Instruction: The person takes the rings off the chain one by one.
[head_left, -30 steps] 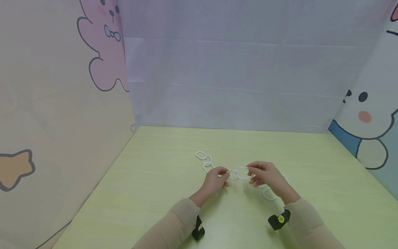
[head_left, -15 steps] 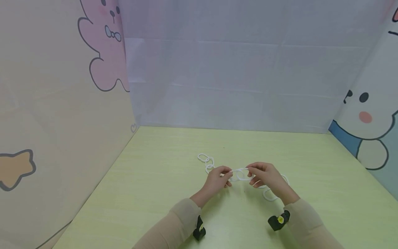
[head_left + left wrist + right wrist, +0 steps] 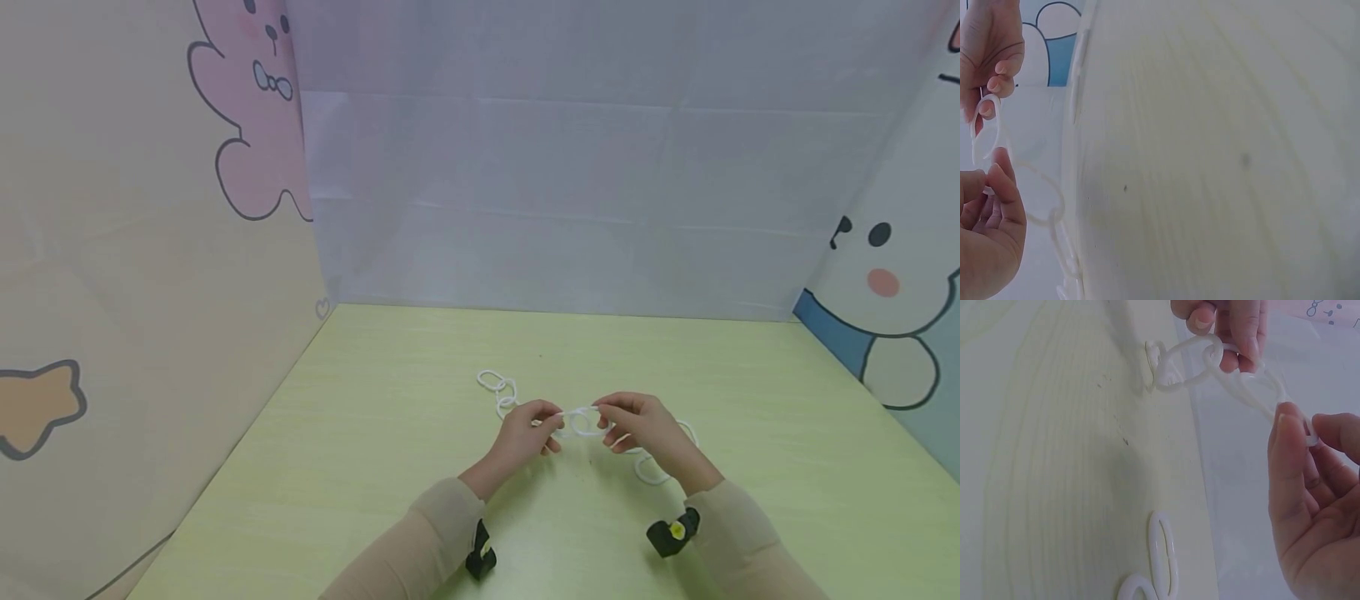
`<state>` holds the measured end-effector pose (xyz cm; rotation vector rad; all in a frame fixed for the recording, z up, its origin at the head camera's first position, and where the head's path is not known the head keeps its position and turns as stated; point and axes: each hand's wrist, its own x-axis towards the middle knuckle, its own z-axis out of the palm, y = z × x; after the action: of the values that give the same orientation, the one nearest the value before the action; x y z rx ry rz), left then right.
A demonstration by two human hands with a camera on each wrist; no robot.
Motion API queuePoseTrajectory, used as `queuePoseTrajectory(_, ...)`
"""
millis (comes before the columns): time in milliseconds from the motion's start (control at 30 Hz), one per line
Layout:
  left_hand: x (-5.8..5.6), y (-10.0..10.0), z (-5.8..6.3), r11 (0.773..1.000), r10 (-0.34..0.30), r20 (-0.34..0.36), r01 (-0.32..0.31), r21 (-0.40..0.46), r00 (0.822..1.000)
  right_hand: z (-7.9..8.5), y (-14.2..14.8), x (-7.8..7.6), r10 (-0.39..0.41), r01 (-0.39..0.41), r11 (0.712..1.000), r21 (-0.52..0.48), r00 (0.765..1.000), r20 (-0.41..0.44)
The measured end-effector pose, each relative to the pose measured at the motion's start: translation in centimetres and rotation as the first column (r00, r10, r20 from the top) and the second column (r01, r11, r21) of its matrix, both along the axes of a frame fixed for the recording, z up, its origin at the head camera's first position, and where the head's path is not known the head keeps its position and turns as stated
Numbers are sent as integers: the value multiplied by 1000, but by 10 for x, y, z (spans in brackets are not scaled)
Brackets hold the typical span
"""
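Note:
A white plastic chain of oval links is stretched between my two hands, raised above the table. My left hand pinches one link between thumb and fingertips. Close by on the right, my right hand pinches another link of the same chain. Beyond the left hand, several links trail back onto the table; more links lie beneath and beside the right wrist. In the right wrist view, interlocked links run from one hand to the other. Fingers hide parts of the pinched links.
The pale yellow-green table meets a plain whitish cloth wall at the back. Cartoon-printed sheets stand at the left and right. A small black camera mount sits on each wrist, the right one near the sleeve.
The left hand has shifted slightly right, bringing the hands closer and shortening the visible stretch of chain. The trailing links at the left moved a little right with it. Both pinches stay.

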<state>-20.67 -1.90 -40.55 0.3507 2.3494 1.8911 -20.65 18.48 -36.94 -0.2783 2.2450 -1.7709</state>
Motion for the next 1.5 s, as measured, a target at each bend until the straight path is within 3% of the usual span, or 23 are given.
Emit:
queuePoseTrajectory(867, 0, 2, -2, 1000, -28, -22, 28, -9, 999, 0, -1, 0, -6, 6, 999, 38, 1000, -5)
queuePoseTrajectory(1500, 0, 4, 0, 999, -37, -8, 36, -18, 999, 0, -2, 1, 40, -40, 999, 31, 999, -11)
